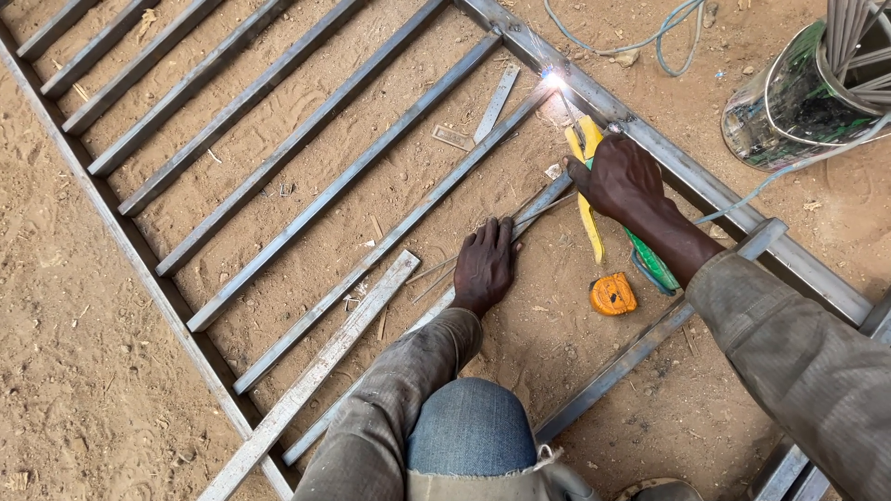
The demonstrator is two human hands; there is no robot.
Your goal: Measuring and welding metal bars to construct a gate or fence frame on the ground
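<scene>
Nearest the lens: bent knee in faded blue denim at 6 o'clock, grey dusty sleeves either side.

Left hand, centre frame: flat, fingers spread, palm down, pressing a loose steel bar into the sand. Not wrapped around anything.

Right hand at about 2 o'clock from the left: fist closed around a yellow-and-green electrode holder. Thin rod runs up from the holder to 12 o'clock, tip at a bright white arc where a cross bar meets the frame rail.

Steel gate frame lies flat on the ground: square-section tube, dull grey, scuffed, parallel bars running diagonal from 7 to 1 o'clock. One flat loose strip at 7 o'clock, lying across the bars.

Orange tape measure, rounded case, on the sand just beside the right wrist at 5 o'clock of that hand. Small steel offcuts near 12.

Ground: reddish-brown sand, loose, footprints.

Clear plastic container at 2 o'clock, cut open at the top, holding a bundle of grey welding rods. Pale blue cable loops beside it.
</scene>
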